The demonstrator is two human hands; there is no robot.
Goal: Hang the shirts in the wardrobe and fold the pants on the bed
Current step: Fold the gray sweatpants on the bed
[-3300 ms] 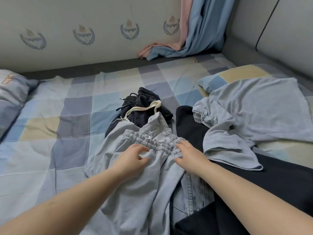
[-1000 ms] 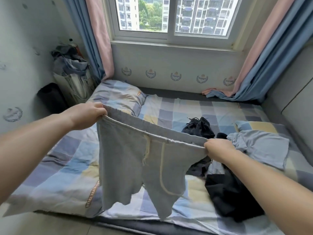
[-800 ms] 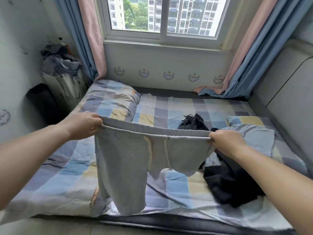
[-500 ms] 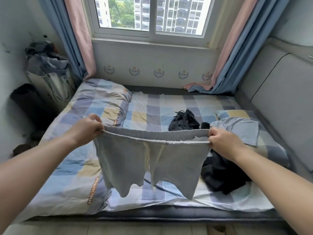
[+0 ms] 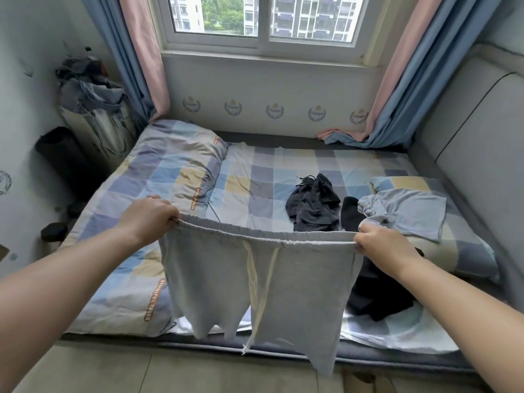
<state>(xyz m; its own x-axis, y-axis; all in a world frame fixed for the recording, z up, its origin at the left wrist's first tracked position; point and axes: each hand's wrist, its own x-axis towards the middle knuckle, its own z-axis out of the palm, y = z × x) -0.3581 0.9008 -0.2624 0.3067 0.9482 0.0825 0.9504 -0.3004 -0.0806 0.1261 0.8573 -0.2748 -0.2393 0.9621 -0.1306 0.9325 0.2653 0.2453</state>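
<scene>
I hold grey drawstring shorts [image 5: 215,282] stretched out in the air over the near edge of the bed [image 5: 255,177]. My left hand [image 5: 147,217] grips the left end of the waistband and my right hand [image 5: 382,242] grips the right end. The legs and the cream drawstring hang down. On the bed lie a crumpled black garment [image 5: 312,202], a light grey-blue shirt [image 5: 405,211] on a pillow, and a black garment [image 5: 377,296] under my right arm.
A checked pillow [image 5: 175,165] lies at the bed's left. A heap of clothes on a rack [image 5: 93,103] and a dark bin [image 5: 59,154] stand by the left wall. Curtains [image 5: 136,58] flank the window. A padded grey headboard [image 5: 476,143] runs along the right.
I lifted the grey shorts off the pile and stepped back from the bed. Over the last second both hands lowered and levelled the waistband, and the legs now hang straight.
</scene>
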